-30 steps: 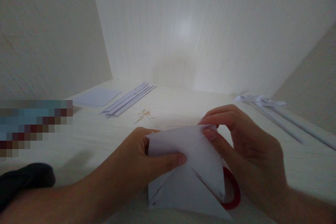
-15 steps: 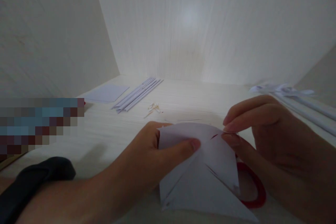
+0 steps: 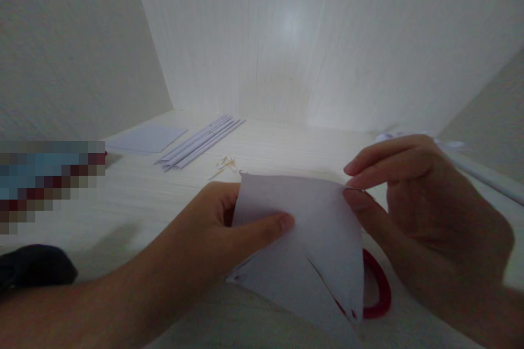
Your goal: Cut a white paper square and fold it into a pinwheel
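A square of white paper (image 3: pixel 319 202) with slits running in from its corners is held up in front of me. My left hand (image 3: pixel 229 223) grips it from the left, thumb on the near face and the other fingers hidden behind. With thumb and fingertips together, my right hand (image 3: pixel 393 196) pinches the paper's upper right corner. Small holes show near the lower corners. One red handle loop of what look like scissors (image 3: pixel 382 289) sticks out behind the paper's right edge, the rest being covered.
Several rolled paper sticks (image 3: pixel 200 142) lie at the back left beside a flat paper sheet (image 3: pixel 147 138). Short cotton-tipped pieces (image 3: pixel 226 163) form a small pile in front of them. At the right are a paper tube (image 3: pixel 487 174) and white paper shapes (image 3: pixel 450 144). Panels rise behind.
The paper has turned and tilted in my hands, and the slit near its upper right corner no longer shows. Both hands keep their hold. The whole view has shifted slightly.
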The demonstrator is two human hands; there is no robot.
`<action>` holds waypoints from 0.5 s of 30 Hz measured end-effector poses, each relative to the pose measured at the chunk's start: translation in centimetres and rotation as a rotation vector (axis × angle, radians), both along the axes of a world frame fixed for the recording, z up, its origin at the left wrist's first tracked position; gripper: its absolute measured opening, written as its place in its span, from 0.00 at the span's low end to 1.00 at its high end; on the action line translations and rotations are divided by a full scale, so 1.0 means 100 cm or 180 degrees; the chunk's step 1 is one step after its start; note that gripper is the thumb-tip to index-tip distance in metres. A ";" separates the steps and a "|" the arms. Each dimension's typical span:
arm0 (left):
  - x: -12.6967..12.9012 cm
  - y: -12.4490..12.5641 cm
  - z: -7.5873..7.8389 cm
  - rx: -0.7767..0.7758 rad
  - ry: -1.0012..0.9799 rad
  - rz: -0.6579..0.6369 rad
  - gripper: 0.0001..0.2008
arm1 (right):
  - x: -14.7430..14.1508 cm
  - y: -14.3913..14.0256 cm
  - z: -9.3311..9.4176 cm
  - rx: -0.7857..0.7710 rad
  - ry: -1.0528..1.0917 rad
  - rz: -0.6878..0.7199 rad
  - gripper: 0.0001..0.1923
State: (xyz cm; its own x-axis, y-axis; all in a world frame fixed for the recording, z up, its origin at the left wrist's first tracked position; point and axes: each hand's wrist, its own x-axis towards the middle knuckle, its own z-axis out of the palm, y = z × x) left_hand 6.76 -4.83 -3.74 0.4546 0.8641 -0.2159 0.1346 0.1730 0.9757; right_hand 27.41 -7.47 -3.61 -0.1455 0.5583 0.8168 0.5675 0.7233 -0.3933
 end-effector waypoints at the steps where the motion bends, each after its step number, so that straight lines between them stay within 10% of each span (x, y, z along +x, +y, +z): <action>1: -0.001 0.000 -0.002 0.0077 0.0232 0.0021 0.13 | 0.000 0.000 0.000 -0.0011 0.0020 -0.0014 0.10; 15: 0.007 0.000 0.010 0.0156 -0.0226 -0.0058 0.01 | -0.007 -0.008 0.014 0.0338 -0.0863 0.0106 0.07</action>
State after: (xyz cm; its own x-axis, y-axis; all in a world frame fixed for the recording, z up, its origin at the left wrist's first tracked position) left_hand 7.46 -4.84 -2.77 0.4831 0.8643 -0.1401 0.0675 0.1228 0.9901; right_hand 26.69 -8.24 -2.26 -0.3832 0.4630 0.7992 0.6169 0.7723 -0.1517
